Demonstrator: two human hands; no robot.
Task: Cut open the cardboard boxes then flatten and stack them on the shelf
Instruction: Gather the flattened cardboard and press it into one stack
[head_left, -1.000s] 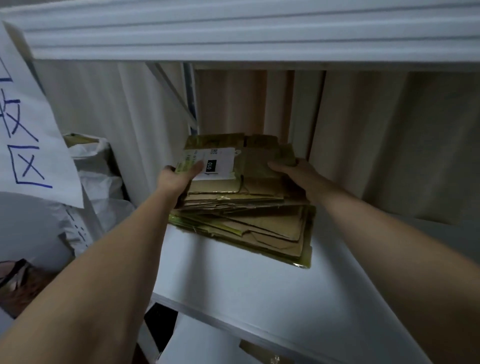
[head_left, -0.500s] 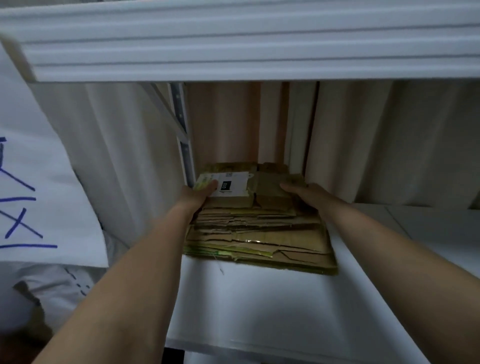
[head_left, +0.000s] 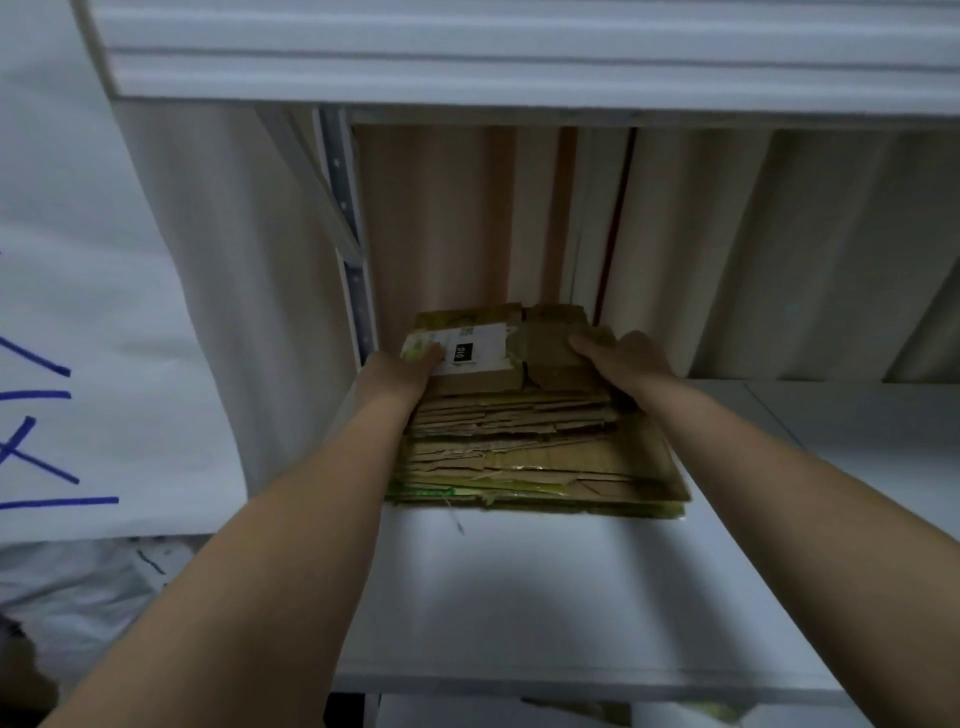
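The stack of flattened brown cardboard boxes (head_left: 535, 447) is seen lying on the white shelf board (head_left: 545, 597), pushed well back toward the pale curtain (head_left: 753, 249) beside the grey perforated upright post (head_left: 356, 291). It is gripped at its two upper sides by the left hand (head_left: 400, 371), thumb laid over the white shipping label (head_left: 467, 349), and the right hand (head_left: 626, 358), fingers curled over the top sheet, probably so the pile is squared and kept from sliding. The sheets look ragged and uneven, with yellow-green tape along the lower edges; fingertips under the pile cannot be made out in the dim view.
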